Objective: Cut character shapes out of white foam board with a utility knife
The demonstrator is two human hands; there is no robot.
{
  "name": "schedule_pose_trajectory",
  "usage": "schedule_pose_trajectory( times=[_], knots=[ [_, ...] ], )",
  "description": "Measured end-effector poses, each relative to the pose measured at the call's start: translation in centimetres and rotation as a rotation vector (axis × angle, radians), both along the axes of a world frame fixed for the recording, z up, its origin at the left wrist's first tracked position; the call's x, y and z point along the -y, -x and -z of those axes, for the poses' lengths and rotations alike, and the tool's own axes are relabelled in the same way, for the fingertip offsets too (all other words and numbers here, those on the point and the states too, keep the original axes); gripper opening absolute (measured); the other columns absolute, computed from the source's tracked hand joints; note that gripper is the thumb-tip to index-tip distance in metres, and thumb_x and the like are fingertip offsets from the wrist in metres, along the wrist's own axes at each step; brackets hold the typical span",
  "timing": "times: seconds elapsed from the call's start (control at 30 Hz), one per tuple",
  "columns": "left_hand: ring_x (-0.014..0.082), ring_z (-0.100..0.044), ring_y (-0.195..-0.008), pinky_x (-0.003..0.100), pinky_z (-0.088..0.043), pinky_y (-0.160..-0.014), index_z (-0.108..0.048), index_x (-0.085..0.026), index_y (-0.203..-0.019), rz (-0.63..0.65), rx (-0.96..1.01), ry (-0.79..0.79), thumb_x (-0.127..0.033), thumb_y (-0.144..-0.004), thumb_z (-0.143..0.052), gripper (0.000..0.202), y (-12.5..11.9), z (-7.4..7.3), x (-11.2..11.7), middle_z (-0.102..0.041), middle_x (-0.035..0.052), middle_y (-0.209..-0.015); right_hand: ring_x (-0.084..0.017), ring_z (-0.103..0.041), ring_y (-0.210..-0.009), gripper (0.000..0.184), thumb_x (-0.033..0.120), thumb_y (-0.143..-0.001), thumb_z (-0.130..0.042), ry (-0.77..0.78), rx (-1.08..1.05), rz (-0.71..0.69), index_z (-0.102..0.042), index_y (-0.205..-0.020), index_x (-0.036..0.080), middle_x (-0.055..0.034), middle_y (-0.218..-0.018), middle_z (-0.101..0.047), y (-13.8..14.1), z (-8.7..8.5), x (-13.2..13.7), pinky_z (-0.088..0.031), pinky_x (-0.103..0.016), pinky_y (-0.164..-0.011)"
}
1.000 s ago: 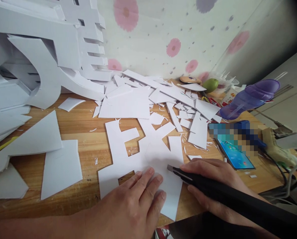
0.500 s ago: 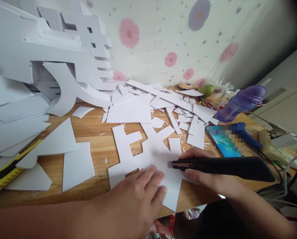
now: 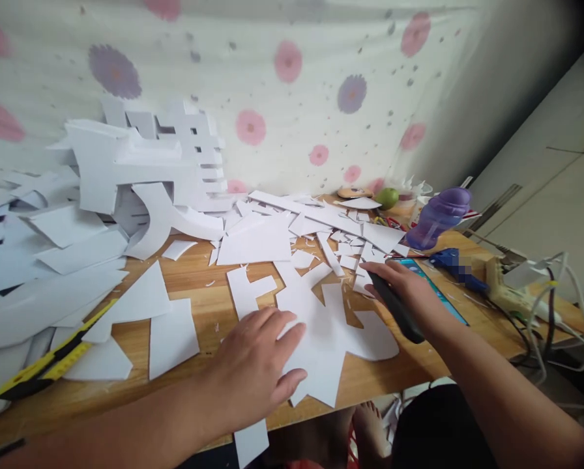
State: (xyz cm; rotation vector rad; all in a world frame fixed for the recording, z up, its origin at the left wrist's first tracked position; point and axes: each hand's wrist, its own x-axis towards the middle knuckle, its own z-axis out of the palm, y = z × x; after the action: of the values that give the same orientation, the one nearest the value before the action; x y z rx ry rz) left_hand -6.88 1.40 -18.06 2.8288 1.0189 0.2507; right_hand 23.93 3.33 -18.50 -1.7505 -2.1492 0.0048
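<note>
Fingers apart, my left hand (image 3: pixel 265 352) rests over the left part of a cut-out white foam board sheet (image 3: pixel 321 326) near the table's front edge. My right hand (image 3: pixel 407 290) is closed around a black utility knife (image 3: pixel 397 312), to the right of the sheet and beside a phone (image 3: pixel 443 299). The knife's blade is hidden from view. Notches and angled arms shape the sheet's outline. Part of it lies under my left hand. A narrow white piece (image 3: pixel 251 444) hangs past the table edge below that hand.
A white foam board model (image 3: pixel 140 159) stands at the back left beside stacked sheets (image 3: pixel 72 293). A yellow and black cutter (image 3: pixel 52 365) lies at left. Scraps (image 3: pixel 321 218) cover the back. At right are a purple bottle (image 3: pixel 436 218), a glue gun (image 3: pixel 487 273) and cables (image 3: pixel 541 312).
My right hand, with the utility knife, has lifted off the sheet and moved up and right. The left hand's fingers have spread. The view has shifted, showing more wall and table.
</note>
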Motion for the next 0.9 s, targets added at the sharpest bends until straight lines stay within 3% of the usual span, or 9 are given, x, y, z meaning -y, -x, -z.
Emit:
schedule_pose_trajectory(
  times=[0.13,0.33,0.43,0.53,0.6,0.67,0.73,0.8,0.9],
  knots=[
    [0.0432,-0.033,-0.138,0.066,-0.031,-0.108,-0.044,-0.021,-0.143,-0.22,-0.176,0.08,-0.051,-0.076,-0.07,0.078,0.5,-1.1,0.1,-0.038,0.02,-0.15,-0.022,-0.06,-0.081,0.055,0.004,-0.081,-0.046,0.026,0.162,0.017,-0.063,-0.127,0.028,-0.009,-0.094,-0.06,-1.6,0.3,-1.7,-0.042,-0.029,-0.07],
    [0.0453,-0.016,-0.143,0.07,-0.012,-0.111,-0.039,-0.024,-0.146,-0.296,-0.296,0.275,-0.057,-0.06,-0.081,0.101,-0.4,-1.4,1.8,-0.023,0.0255,-0.154,-0.029,-0.058,-0.096,0.061,-0.003,-0.082,-0.035,0.018,0.215,0.023,-0.062,-0.129,0.027,-0.0143,-0.108,-0.061,-1.8,0.0,-3.2,-0.044,-0.036,-0.077],
    [0.0456,-0.017,-0.143,0.071,-0.008,-0.11,-0.042,-0.022,-0.144,-0.32,-0.253,0.263,-0.055,-0.054,-0.085,0.104,-0.7,-0.9,2.3,-0.026,0.0263,-0.153,-0.029,-0.057,-0.105,0.055,0.0,-0.085,-0.036,-0.015,0.178,0.0,-0.057,-0.132,0.016,-0.0168,-0.114,-0.062,0.3,-0.6,-1.5,-0.044,-0.04,-0.088],
    [0.0448,-0.019,-0.143,0.072,-0.008,-0.11,-0.045,-0.024,-0.142,-0.33,-0.178,0.246,-0.055,-0.053,-0.086,0.103,-0.4,-0.4,2.6,-0.028,0.0237,-0.154,-0.024,-0.062,-0.098,0.027,0.017,-0.088,-0.049,0.044,0.149,-0.145,-0.068,-0.107,0.017,-0.0111,-0.105,-0.067,3.1,-0.7,1.9,-0.048,-0.034,-0.085],
    [0.044,-0.022,-0.143,0.072,-0.011,-0.11,-0.048,-0.026,-0.139,-0.336,-0.103,0.224,-0.053,-0.056,-0.085,0.096,0.2,-0.2,3.2,-0.032,0.0201,-0.154,-0.028,-0.063,-0.098,0.022,0.025,-0.086,-0.057,0.112,0.149,-0.217,-0.07,-0.101,0.016,-0.0118,-0.101,-0.069,4.4,-0.4,4.0,-0.05,-0.038,-0.086],
    [0.0391,-0.031,-0.141,0.067,-0.021,-0.112,-0.052,-0.027,-0.135,-0.35,-0.001,0.181,-0.044,-0.071,-0.077,0.071,1.0,0.0,4.0,-0.039,0.0146,-0.151,-0.032,-0.061,-0.105,0.031,0.029,-0.084,-0.06,0.185,0.148,-0.233,-0.068,-0.11,0.013,-0.0152,-0.108,-0.069,4.9,0.1,5.4,-0.049,-0.044,-0.09],
    [0.0288,-0.049,-0.129,0.052,-0.039,-0.107,-0.057,-0.025,-0.128,-0.377,0.123,0.12,-0.027,-0.088,-0.056,0.039,2.0,0.1,5.2,-0.054,0.0113,-0.137,-0.034,-0.059,-0.11,0.038,0.028,-0.083,-0.061,0.232,0.151,-0.231,-0.064,-0.118,0.012,-0.0167,-0.116,-0.068,5.0,0.5,6.1,-0.048,-0.047,-0.092],
    [0.0203,-0.062,-0.106,0.036,-0.051,-0.092,-0.062,-0.021,-0.116,-0.411,0.246,0.062,-0.017,-0.094,-0.035,0.035,3.2,0.3,6.4,-0.064,0.0101,-0.113,-0.033,-0.06,-0.109,0.036,0.022,-0.082,-0.061,0.239,0.156,-0.231,-0.065,-0.117,0.013,-0.0155,-0.113,-0.069,5.0,0.8,6.2,-0.048,-0.046,-0.092],
    [0.0179,-0.065,-0.088,0.028,-0.053,-0.078,-0.064,-0.02,-0.103,-0.455,0.393,0.01,-0.023,-0.097,-0.032,0.033,5.1,0.7,8.2,-0.067,0.0076,-0.094,-0.032,-0.063,-0.102,0.03,0.017,-0.08,-0.06,0.207,0.152,-0.213,-0.068,-0.108,0.014,-0.0133,-0.1,-0.072,5.2,0.6,6.3,-0.048,-0.043,-0.09]
  ],
)
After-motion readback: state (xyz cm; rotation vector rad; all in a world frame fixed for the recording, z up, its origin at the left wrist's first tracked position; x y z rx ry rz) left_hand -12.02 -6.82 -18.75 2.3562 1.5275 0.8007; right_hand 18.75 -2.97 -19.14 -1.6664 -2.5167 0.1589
